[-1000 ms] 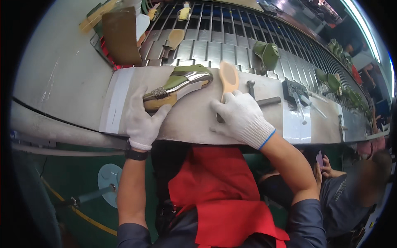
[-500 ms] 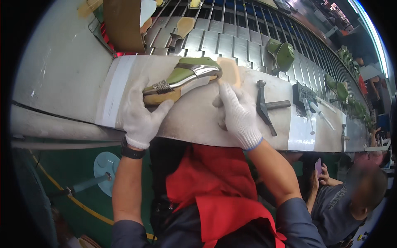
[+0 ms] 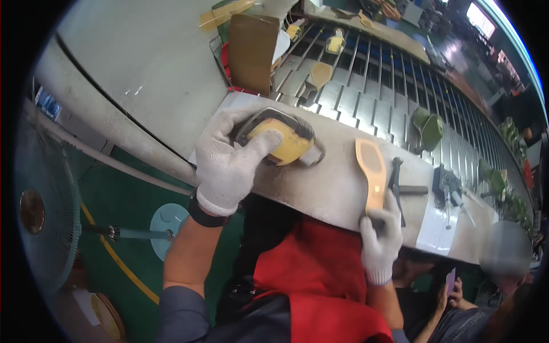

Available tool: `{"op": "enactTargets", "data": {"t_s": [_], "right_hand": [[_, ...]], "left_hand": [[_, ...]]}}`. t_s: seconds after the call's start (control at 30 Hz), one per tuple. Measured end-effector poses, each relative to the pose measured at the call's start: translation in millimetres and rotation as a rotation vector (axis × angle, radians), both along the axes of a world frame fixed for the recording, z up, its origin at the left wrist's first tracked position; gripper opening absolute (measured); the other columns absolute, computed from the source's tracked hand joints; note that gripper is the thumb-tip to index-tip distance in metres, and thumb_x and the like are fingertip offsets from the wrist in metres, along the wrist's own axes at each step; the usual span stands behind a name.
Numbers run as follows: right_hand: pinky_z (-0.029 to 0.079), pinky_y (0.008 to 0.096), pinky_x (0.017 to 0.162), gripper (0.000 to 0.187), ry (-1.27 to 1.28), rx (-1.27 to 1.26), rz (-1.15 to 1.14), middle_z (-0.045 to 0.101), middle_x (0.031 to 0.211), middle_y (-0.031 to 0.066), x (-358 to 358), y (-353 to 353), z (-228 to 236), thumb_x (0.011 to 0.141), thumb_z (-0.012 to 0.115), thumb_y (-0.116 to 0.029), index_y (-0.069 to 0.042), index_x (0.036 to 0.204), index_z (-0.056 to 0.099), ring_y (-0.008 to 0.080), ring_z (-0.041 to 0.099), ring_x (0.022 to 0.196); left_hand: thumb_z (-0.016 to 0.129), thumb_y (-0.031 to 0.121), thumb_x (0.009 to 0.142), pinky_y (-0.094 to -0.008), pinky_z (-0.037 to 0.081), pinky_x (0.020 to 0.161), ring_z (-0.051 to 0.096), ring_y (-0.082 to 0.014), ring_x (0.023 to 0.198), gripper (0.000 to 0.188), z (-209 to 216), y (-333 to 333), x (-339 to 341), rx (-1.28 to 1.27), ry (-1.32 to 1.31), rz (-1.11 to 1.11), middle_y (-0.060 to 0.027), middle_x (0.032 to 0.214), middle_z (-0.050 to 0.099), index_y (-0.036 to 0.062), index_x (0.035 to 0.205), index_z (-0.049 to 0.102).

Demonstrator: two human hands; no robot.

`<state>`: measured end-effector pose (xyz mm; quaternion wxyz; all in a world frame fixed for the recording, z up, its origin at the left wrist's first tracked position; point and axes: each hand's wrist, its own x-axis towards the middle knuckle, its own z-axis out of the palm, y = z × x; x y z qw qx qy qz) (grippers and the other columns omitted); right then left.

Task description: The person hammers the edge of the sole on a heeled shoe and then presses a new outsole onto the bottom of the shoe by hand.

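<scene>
My gloved left hand (image 3: 226, 171) grips a shoe upper on its last (image 3: 289, 150), its yellow-tan underside turned up with my thumb pressed on it. The shoe is held over the worktop and is slightly blurred. To the right, my gloved right hand (image 3: 382, 243) has its fingers closed at the narrow, near end of a tan shoe sole (image 3: 370, 163). The sole's wide end points away from me over the worktop. Just right of that sole lies a hammer (image 3: 413, 190) with a dark head and a short handle.
Beyond the worktop (image 3: 320, 197) runs a slatted metal conveyor (image 3: 351, 103), carrying another sole (image 3: 320, 74) and green shoes (image 3: 429, 130). A dark block with brushes (image 3: 446, 183) stands right of the hammer. A brown board (image 3: 251, 54) rises at the far left. Someone (image 3: 457, 311) holding a phone sits at the lower right.
My left hand has lifted the shoe and turned it from its side to underside up. My right hand has taken hold of the sole's narrow end. The view has swung leftward.
</scene>
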<state>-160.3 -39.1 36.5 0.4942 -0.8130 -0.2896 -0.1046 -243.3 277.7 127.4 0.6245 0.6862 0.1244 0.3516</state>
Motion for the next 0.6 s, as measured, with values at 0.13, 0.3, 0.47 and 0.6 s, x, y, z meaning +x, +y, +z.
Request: {"op": "enactTargets", "data": {"t_s": [0.13, 0.3, 0.47, 0.6], "right_hand": [[0.063, 0.0351, 0.085, 0.032, 0.863, 0.717, -0.004, 0.053, 0.162, 0.027, -65.8, -38.4, 19.3, 0.103, 0.061, -0.002, -0.003, 0.136, 0.059, 0.0278, 0.074, 0.112], [0.066, 0.0412, 0.066, 0.05, 1.527, 0.579, 0.172, 0.077, 0.116, 0.0239, -71.8, -54.0, 18.3, 0.103, 0.065, -0.018, 0.003, 0.147, 0.056, 0.0304, 0.075, 0.07], [0.064, 0.0365, 0.069, 0.034, 1.164, 0.615, 0.217, 0.079, 0.102, 0.0149, -66.6, -28.2, 38.2, 0.098, 0.076, -0.012, 0.006, 0.126, 0.07, 0.0207, 0.074, 0.073], [0.064, 0.0336, 0.072, 0.037, 0.967, 0.532, 0.379, 0.08, 0.106, 0.0141, -61.3, -13.8, 67.1, 0.099, 0.079, -0.01, 0.009, 0.13, 0.07, 0.0176, 0.077, 0.083]], "left_hand": [[0.079, -0.001, 0.099, -0.0354, 0.058, 0.108, 0.073, -0.0198, 0.118, 0.041, -2.2, -4.9, 20.1, 0.036, -0.193, 0.038, -0.0157, 0.129, 0.076, -0.0069, 0.138, 0.065], [0.074, 0.004, 0.104, -0.0345, 0.059, 0.105, 0.073, -0.0183, 0.114, 0.041, 0.1, -15.9, 33.0, -0.151, -0.368, -0.038, -0.0135, 0.127, 0.076, -0.0059, 0.142, 0.062], [0.071, 0.001, 0.105, -0.0336, 0.062, 0.1, 0.074, -0.0184, 0.111, 0.04, 20.2, -39.2, 41.9, -0.404, -0.282, -0.246, -0.0143, 0.124, 0.076, -0.0064, 0.143, 0.061], [0.068, 0.004, 0.106, -0.0501, 0.066, 0.099, 0.076, -0.0342, 0.118, 0.043, 15.5, -66.0, 21.8, -0.35, -0.105, -0.493, -0.0273, 0.134, 0.073, -0.0012, 0.147, 0.056]]}}
